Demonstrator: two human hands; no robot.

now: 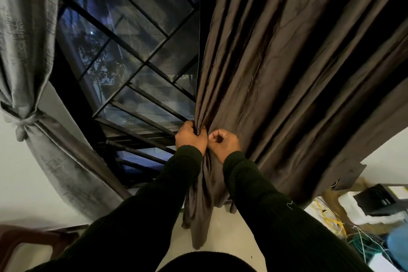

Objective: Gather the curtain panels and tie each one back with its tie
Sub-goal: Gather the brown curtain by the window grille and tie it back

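Brown curtain panel [287,73] hangs right of the window, its inner edge bunched tight in your left hand [191,138]. Your right hand [223,142] curls just beside it, fingers pinching a fold.

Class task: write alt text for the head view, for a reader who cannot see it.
Left hand grips the bunched edge of a brown curtain, while the right hand curls against the fabric beside it. Left of the dark window, a grey curtain is already tied back.
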